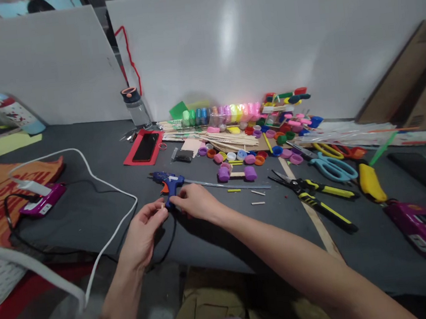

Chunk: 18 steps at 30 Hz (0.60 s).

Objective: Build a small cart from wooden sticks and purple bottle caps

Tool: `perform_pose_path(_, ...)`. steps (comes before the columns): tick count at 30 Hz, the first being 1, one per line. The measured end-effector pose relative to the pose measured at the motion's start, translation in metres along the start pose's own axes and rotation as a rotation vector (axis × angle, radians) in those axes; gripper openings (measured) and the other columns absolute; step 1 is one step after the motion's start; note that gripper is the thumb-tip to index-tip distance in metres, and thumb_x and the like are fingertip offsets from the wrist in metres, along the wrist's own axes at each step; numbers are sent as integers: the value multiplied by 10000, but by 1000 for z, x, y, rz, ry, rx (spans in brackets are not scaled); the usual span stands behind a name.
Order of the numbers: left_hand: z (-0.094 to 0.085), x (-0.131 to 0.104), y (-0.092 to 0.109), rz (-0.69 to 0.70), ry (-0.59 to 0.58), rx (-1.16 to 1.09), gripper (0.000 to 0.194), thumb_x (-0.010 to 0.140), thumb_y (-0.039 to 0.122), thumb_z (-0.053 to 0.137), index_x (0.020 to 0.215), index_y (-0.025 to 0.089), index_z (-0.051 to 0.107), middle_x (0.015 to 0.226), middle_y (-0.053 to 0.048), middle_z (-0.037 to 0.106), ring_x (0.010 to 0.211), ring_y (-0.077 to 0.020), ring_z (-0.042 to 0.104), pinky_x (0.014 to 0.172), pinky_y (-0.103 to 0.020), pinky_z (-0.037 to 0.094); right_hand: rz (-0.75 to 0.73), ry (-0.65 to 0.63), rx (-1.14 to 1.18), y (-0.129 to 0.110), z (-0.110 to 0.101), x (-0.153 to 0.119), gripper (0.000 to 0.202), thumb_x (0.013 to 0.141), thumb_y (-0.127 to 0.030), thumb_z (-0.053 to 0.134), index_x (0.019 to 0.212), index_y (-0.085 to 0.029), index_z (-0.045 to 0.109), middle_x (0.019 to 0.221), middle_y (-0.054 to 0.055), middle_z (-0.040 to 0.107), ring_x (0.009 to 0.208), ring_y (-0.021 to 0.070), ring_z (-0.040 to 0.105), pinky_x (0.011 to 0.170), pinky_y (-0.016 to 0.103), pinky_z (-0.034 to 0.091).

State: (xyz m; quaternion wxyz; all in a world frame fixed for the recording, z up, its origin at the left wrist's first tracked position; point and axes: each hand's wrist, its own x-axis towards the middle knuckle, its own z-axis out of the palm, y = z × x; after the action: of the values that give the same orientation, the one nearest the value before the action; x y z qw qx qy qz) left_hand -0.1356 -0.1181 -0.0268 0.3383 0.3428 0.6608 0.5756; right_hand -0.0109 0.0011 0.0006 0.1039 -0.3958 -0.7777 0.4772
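Note:
A blue hot glue gun (175, 179) with an orange trigger lies on the dark table, its nozzle pointing left and a long clear glue stick (223, 184) running out behind it. My right hand (198, 201) is closed at the gun's handle, fingers around its lower end. Close beside it, my left hand (146, 227) is pinched shut on a tiny pale piece, too small to name. Right of the gun sits a small assembly of purple bottle caps (250, 173) joined by a wooden stick. Short cut pieces, one a yellow stick (233, 191), lie nearby.
Pliers (315, 192), blue-handled scissors (333, 167) and a purple power strip (420, 231) lie right. Coloured caps, wooden sticks (230, 140) and clay tubs (223, 113) line the back. A phone (146, 146), bottle (137, 111) and white cable (105, 183) are left.

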Motion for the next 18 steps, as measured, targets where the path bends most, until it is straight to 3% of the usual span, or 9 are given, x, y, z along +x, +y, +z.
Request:
perform_pose_path(3,9,-2,4,-36,-16,-103,428,752,538,724,919,149,657,1008,-112,739,911,-203,712,846,-351,565,99,-88,202,3,12,10,380,960,-454,555,734,-163,646,589,1,640,477,136,610,496,255,463)
perform_pose_path(5,18,-6,6,-38,-25,-137,399,749,503,735,930,156,658,975,-93,734,891,-197,709,844,-348,567,164,-140,320,5,15,14,341,983,-450,549,908,-139,668,736,12,678,581,132,645,553,266,529)
perform_pose_path(7,26,-10,8,-25,-38,-148,355,739,452,758,916,160,663,1083,-108,712,968,-209,697,889,-354,556,219,-164,424,6,15,15,296,986,-405,574,1091,-138,647,959,45,695,759,148,676,672,314,584)
perform_pose_path(9,31,-17,10,-4,-52,-146,302,732,394,779,895,166,668,1264,-125,643,1102,-231,659,973,-365,523,241,-141,515,5,15,12,291,979,-377,595,1150,-144,626,1048,58,675,829,158,671,714,332,589)
perform_pose_path(13,33,-41,10,57,-43,-113,229,757,296,771,940,204,668,1348,-94,566,1218,-239,596,1062,-369,471,153,-17,656,-2,16,-8,119,977,-286,521,962,-169,537,761,-29,618,542,98,578,503,237,506)
perform_pose_path(18,27,-69,-6,375,115,9,299,772,216,771,1044,267,657,1092,-36,656,1081,-181,658,942,-266,553,-64,188,662,-11,9,-42,114,897,-275,532,939,-234,434,670,-88,515,492,99,468,475,233,416)
